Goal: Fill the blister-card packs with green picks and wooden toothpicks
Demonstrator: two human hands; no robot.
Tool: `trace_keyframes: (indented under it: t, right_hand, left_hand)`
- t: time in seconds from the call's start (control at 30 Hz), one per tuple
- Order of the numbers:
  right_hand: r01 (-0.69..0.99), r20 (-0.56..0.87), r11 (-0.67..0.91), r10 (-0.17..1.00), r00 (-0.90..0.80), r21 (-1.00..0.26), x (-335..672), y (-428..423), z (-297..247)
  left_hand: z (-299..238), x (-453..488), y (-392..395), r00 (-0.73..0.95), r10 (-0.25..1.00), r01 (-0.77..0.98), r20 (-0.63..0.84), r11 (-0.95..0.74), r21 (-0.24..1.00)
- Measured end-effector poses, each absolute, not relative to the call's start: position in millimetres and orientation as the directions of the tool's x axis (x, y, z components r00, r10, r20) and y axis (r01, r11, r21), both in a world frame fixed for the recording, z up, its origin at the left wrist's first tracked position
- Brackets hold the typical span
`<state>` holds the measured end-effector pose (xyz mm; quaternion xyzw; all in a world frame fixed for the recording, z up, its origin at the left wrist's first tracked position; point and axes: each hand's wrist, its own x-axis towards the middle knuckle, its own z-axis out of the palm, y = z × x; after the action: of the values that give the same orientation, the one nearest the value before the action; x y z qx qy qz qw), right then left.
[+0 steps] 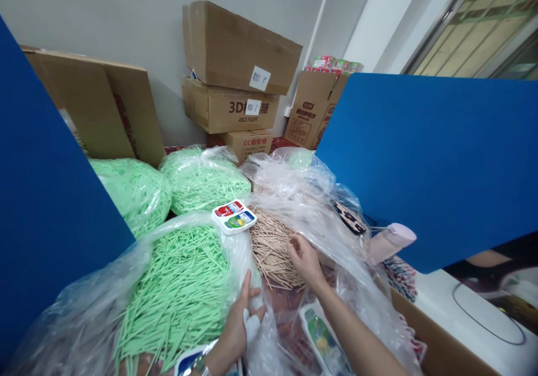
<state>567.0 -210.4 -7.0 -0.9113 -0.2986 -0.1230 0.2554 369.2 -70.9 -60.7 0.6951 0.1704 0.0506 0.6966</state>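
My left hand has its fingers stretched out and apart. It touches the clear plastic bag between a heap of thin green sticks and a heap of thin tan sticks. A pale thing lies against its palm; I cannot make out what it is. Over the right side of the tan heap, my right hand is closed, with its fingers curled in. Whatever is between those fingertips is too small to tell. A white flat case with red and green labels rests between the two heaps at their far end.
Two filled bags of green sticks lie behind. Stacked cardboard boxes stand by the wall. Blue panels flank both sides. A pink cylinder stands at the right, and another labelled case lies under my right forearm.
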Motion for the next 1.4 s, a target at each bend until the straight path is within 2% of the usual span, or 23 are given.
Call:
trace_keyframes:
  t: [0.27, 0.4, 0.57, 0.73, 0.93, 1.13, 1.27, 1.4]
  right_hand:
    - [0.559, 0.302, -0.801, 0.489, 0.818, -0.216, 591.2, -201.5, -14.1]
    - [0.587, 0.243, -0.792, 0.544, 0.803, -0.166, 594.0, -191.2, -3.7]
    - [0.640, 0.232, -0.748, 0.600, 0.765, -0.178, 586.5, -185.1, 12.4]
    - [0.752, 0.173, -0.626, 0.733, 0.658, -0.206, 583.7, -174.3, 13.1]
    - [0.767, 0.213, -0.582, 0.741, 0.637, -0.270, 585.5, -165.9, 15.9]
    - [0.752, 0.276, -0.563, 0.705, 0.653, -0.342, 579.1, -173.1, 23.9]
    - [0.739, 0.261, -0.605, 0.693, 0.672, -0.298, 570.8, -181.6, 18.5]
    - [0.775, 0.222, -0.590, 0.743, 0.631, -0.227, 555.0, -172.5, 12.0]
  left_hand:
    - [-43.7, 369.2, -70.0, 0.945, 0.279, 0.184, -0.171, -0.020, 0.983]
    - [-39.8, 370.0, -70.8, 0.937, 0.295, 0.205, -0.186, -0.034, 0.978]
    - [-38.9, 368.0, -70.5, 0.935, 0.300, 0.196, -0.189, 0.004, 0.980]
    - [-51.6, 365.8, -70.8, 0.937, 0.288, 0.187, -0.195, 0.055, 0.981]
    - [-72.2, 369.4, -72.2, 0.941, 0.320, 0.142, -0.106, -0.092, 0.986]
    - [-64.9, 370.3, -72.8, 0.939, 0.323, 0.159, -0.119, -0.102, 0.982]
    - [-65.3, 369.9, -72.7, 0.933, 0.329, 0.177, -0.144, -0.073, 0.982]
    - [-67.9, 369.8, -72.7, 0.939, 0.319, 0.156, -0.125, -0.074, 0.985]
